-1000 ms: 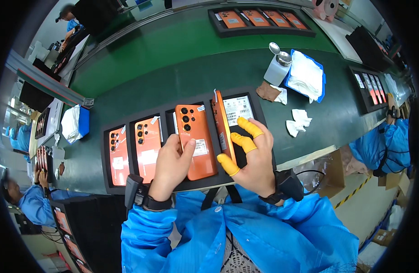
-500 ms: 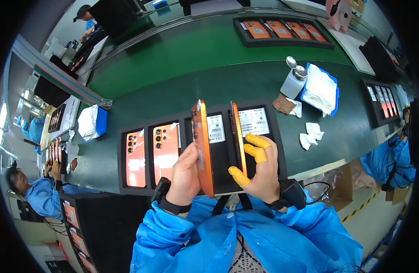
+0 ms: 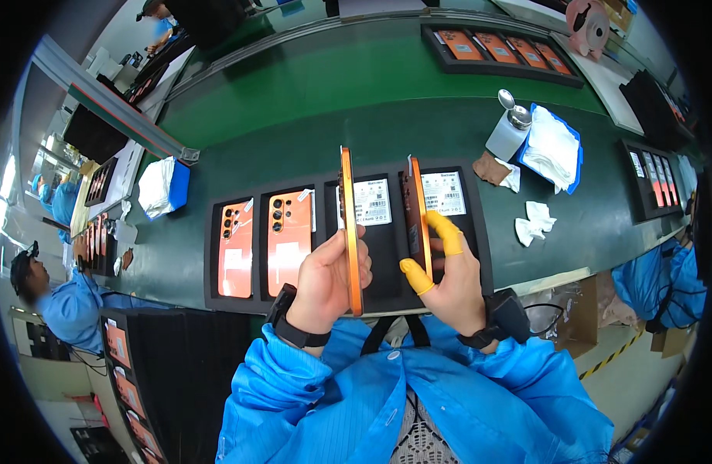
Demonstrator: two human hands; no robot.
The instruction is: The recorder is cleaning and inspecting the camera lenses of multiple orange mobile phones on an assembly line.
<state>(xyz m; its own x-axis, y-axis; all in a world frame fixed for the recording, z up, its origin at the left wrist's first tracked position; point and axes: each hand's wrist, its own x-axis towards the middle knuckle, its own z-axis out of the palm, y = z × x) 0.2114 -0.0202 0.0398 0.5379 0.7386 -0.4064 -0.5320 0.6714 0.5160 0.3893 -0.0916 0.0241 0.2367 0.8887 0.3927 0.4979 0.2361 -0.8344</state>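
Note:
My left hand (image 3: pixel 322 277) grips an orange smartphone (image 3: pixel 352 255), turned up on its edge. A second orange phone (image 3: pixel 418 213) is held on edge in my right hand (image 3: pixel 458 290), whose thumb and a finger wear yellow finger cots. Both phones are above the right half of a black foam tray (image 3: pixel 483 267). Two orange phones, a first (image 3: pixel 236 259) and a second (image 3: pixel 289 243), lie camera side up in its left slots. Behind the held phones, a white printed label (image 3: pixel 373 203) and another white label (image 3: pixel 444 193) show in the right slots.
Right of the tray are crumpled white wipes (image 3: pixel 534 222), a brown cloth (image 3: pixel 490 168), a pump bottle (image 3: pixel 508 135) and a blue bin of white cloths (image 3: pixel 551 155). Another phone tray (image 3: pixel 501 50) stands at the far side. Stacked black trays (image 3: pixel 178 379) rise at lower left, near a co-worker (image 3: pixel 77 301).
Both held phones have turned further edge-on to me and moved slightly right. My right fingers have shifted along their phone. The whole view has also shifted a little.

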